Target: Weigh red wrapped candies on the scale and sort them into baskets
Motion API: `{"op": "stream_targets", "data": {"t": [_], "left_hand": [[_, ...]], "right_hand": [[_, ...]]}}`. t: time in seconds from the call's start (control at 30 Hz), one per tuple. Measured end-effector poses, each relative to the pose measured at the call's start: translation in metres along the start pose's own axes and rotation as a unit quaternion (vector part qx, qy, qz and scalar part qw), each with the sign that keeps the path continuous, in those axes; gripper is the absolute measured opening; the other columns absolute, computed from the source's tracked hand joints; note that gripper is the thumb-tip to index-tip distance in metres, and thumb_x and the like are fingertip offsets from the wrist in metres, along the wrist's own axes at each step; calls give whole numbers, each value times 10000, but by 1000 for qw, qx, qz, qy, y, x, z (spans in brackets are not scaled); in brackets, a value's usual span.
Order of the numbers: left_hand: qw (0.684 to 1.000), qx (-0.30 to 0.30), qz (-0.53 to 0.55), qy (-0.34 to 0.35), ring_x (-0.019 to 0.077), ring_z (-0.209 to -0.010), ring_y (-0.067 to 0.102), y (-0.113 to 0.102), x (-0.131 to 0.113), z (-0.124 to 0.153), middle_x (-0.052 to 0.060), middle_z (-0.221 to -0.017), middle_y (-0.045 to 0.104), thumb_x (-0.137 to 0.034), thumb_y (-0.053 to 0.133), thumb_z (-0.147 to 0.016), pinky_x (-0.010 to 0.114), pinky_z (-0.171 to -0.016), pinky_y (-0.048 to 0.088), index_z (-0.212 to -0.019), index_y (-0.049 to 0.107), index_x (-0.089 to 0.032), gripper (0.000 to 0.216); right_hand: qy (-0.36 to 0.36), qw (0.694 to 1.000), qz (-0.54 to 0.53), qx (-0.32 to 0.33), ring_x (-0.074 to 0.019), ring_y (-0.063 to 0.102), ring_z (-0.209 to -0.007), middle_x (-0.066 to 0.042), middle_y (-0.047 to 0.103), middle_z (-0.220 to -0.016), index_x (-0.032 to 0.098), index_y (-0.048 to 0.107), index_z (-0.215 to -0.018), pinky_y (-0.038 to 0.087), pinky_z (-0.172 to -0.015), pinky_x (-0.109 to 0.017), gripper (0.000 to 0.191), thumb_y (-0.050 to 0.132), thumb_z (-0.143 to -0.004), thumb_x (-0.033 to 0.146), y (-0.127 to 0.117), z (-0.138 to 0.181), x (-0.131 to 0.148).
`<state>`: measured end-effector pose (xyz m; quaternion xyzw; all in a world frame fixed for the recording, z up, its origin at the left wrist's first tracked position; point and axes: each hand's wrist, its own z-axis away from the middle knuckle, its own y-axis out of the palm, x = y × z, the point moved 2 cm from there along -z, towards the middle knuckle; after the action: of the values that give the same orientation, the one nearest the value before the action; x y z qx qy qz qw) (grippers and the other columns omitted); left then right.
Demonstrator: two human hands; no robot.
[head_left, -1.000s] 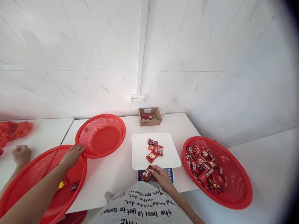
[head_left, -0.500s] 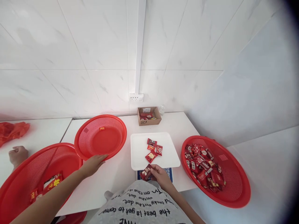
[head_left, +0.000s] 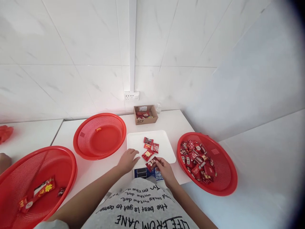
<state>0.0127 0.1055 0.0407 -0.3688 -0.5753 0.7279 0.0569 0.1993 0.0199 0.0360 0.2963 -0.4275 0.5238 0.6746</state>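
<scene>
A white scale tray (head_left: 164,143) sits in the middle of the table with several red candy packets (head_left: 149,147) on it. My right hand (head_left: 165,168) is closed on a dark red candy packet (head_left: 152,163) at the tray's front edge, above the scale's blue keypad (head_left: 148,173). My left hand (head_left: 128,160) rests at the tray's front left corner, fingers loosely spread and holding nothing.
A red basket (head_left: 220,187) full of candy packets stands at the right. A red basket (head_left: 99,136) at back left holds one packet. Another red basket (head_left: 38,184) at front left holds a few. A small cardboard box (head_left: 145,115) sits by the wall. Another person's hand (head_left: 3,161) shows at far left.
My left hand left the front-left basket's rim and crossed right to the scale tray. My right hand lifted its packet slightly toward the tray. The view shifted right.
</scene>
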Motion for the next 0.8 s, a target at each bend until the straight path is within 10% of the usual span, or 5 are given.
{"op": "stream_targets", "data": {"t": [0.33,0.5,0.67,0.8], "left_hand": [[999,41,-30,13,261,-988,522,42,-44,-47,100,-1029,553,-166,531,-734,384,-815,416,-1015,515,-199,283],[999,-12,-14,-28,200,-937,545,11,-6,-27,87,-1070,515,-85,407,-760,312,-763,445,-1048,476,-205,320],[957,-206,-81,-185,286,-1077,482,-44,57,-5,146,-1137,504,-186,446,-788,428,-923,381,-1022,520,-156,248],[968,-185,-96,-139,316,-1279,308,-32,48,-19,160,-1338,408,-341,450,-838,496,-1037,251,-1147,483,-165,357]], "right_hand": [[-5,1000,14,4,-192,600,-740,-31,671,-811,207,623,-862,452,-634,-300,321,570,-673,460,-21,4,-19],[-2,1000,5,-2,-188,596,-728,-41,673,-834,195,625,-879,447,-632,-299,341,569,-670,458,-28,4,-20],[-2,1000,8,6,-200,606,-763,-38,680,-847,208,630,-875,457,-649,-307,309,564,-690,446,-27,3,-19],[-7,1000,6,15,-206,608,-737,-38,679,-802,209,633,-858,457,-626,-311,323,578,-673,468,-30,0,-20]]}}
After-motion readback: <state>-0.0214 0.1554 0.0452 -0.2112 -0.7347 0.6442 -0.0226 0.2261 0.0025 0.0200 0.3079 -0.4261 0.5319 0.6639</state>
